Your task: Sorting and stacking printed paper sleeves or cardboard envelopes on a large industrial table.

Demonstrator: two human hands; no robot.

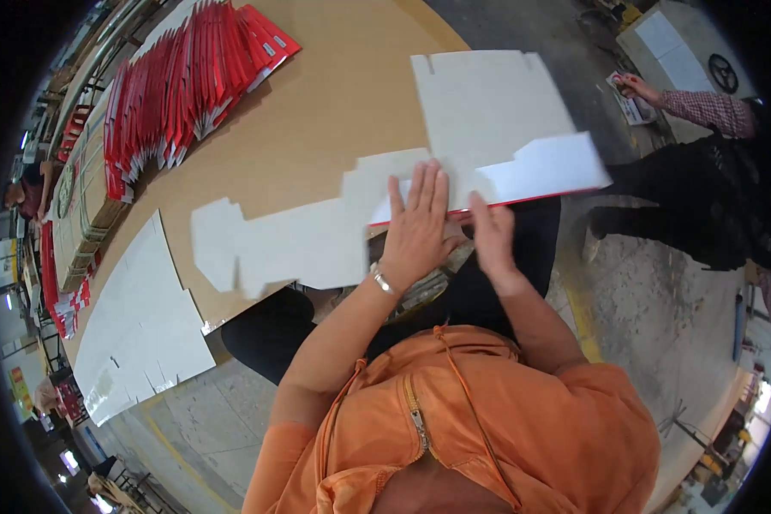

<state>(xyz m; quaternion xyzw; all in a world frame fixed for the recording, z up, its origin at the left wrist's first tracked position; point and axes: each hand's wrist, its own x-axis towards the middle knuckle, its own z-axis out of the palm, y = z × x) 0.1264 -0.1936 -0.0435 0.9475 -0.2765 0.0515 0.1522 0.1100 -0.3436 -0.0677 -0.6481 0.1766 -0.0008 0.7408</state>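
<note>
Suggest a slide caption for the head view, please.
Left hand flat on a cardboard blank, right hand at its edge.

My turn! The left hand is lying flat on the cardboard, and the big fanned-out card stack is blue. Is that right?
Not quite: the fanned-out card stack is red, as the head view shows. The left hand is lying flat on the cardboard.

A yellow line [586,319] is marked on the floor [647,295]; a black wheel [723,74] is seen near a co-worker's checked sleeve [709,112].
</note>
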